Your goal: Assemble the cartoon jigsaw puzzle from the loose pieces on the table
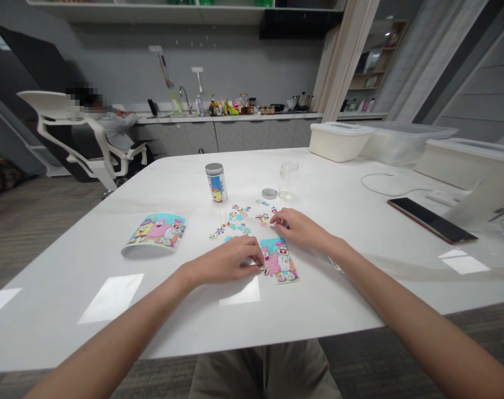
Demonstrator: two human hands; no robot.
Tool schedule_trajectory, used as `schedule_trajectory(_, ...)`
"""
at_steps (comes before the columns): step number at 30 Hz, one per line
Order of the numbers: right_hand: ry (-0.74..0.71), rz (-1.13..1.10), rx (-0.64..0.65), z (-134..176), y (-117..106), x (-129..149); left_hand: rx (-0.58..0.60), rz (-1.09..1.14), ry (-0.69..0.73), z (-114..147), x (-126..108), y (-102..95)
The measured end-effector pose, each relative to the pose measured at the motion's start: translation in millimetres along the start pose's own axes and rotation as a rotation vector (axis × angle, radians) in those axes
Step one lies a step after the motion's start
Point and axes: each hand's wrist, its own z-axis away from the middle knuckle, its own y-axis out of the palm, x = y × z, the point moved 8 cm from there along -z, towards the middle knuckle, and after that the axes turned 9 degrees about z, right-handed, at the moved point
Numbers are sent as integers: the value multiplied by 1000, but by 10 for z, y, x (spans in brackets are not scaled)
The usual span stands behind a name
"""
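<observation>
A partly joined jigsaw puzzle (284, 260) with pink and blue cartoon figures lies flat before me. My left hand (233, 259) is at its left edge, thumb and forefinger pinched on a small puzzle piece (264, 270). Beyond the joined part, my right hand (297, 226) hovers low with loosely curled fingers, their tips apart beside loose pieces; I see nothing held in them. Several loose puzzle pieces (238, 213) are scattered past both hands. To the left, a curled picture sheet (156, 231) shows similar cartoon figures.
Behind the pieces stand a lidded jar (216, 183) with a cartoon label, a clear jar (288, 182) and a loose metal lid (269, 193). A phone (430, 219), a white cable (385, 191) and plastic bins (339, 143) are at right. A person sits in a white chair (98, 138) far left.
</observation>
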Motion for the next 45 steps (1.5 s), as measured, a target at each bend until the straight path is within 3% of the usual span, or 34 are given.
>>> schedule_trajectory(9,-29,1,19,8,2,23,138,58,89,28,-103,46)
schedule_trajectory(45,-38,8,35,31,18,-8,151,26,72,46,-121,38)
